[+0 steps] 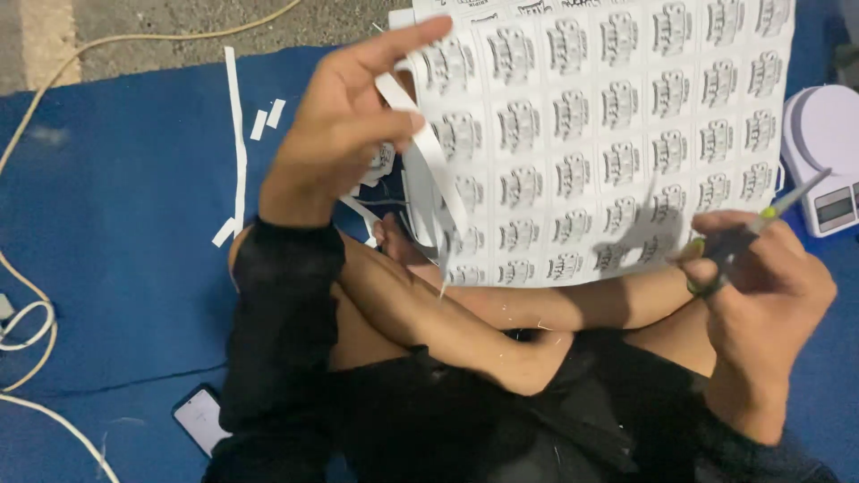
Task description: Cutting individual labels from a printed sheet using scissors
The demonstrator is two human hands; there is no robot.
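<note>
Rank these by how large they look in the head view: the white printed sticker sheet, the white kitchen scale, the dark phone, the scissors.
1. White printed sticker sheet.
2. White kitchen scale, partly cut off.
3. Dark phone and scissors in the right hand: both partly hidden, too close to rank.

Left hand (344, 125) raised over the blue mat (125, 206), pinching a long white paper strip (428, 148) that hangs down in front of the sticker sheet (608, 134). Right hand (761, 286) closed around scissors (761, 224), blades pointing up-right toward a white kitchen scale (823, 152), well apart from the strip. Person sits cross-legged; cut paper scraps (240, 143) lie on the mat at left, white cable (27, 331) at far left, phone (201, 419) beside the knee.
</note>
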